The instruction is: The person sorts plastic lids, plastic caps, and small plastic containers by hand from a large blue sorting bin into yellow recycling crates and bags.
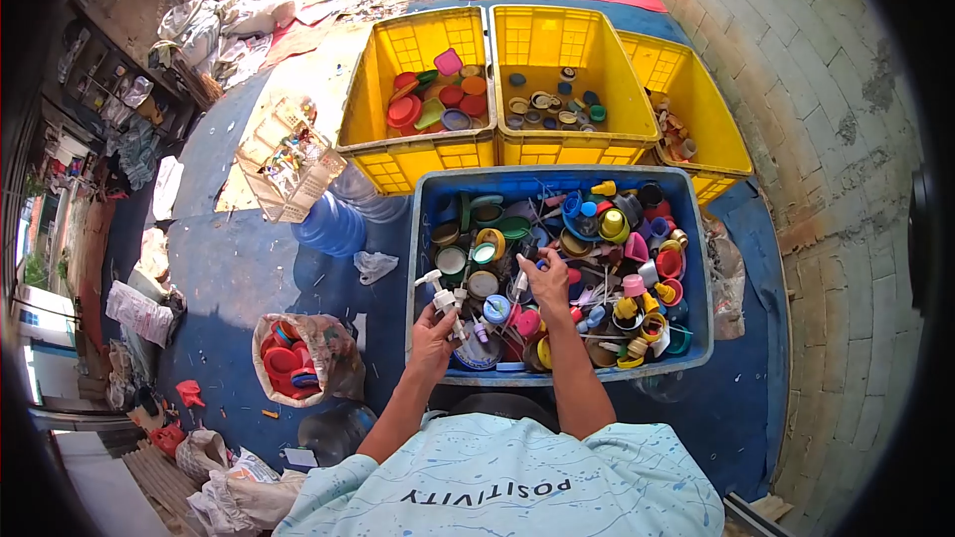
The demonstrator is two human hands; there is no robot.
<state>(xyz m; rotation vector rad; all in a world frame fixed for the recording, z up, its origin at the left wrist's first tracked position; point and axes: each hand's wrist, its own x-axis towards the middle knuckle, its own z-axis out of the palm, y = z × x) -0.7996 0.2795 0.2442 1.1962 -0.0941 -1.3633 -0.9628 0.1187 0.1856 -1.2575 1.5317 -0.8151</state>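
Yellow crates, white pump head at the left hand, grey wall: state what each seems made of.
Yellow crates: probably rigid plastic, slightly glossy, with moulded grid ribs.
White pump head: likely hard, smooth plastic, judging by its moulded spout.
Grey wall: apparently bare concrete block, matt, with joint lines showing.

The scene is viewed by one camera, worn on the head and pointed forward and steeply down. The shirt [497, 467] is caught close at the lower edge, the blue tub [703, 278] just beyond, the yellow crates [557, 40] farther off; the corners are darkened.
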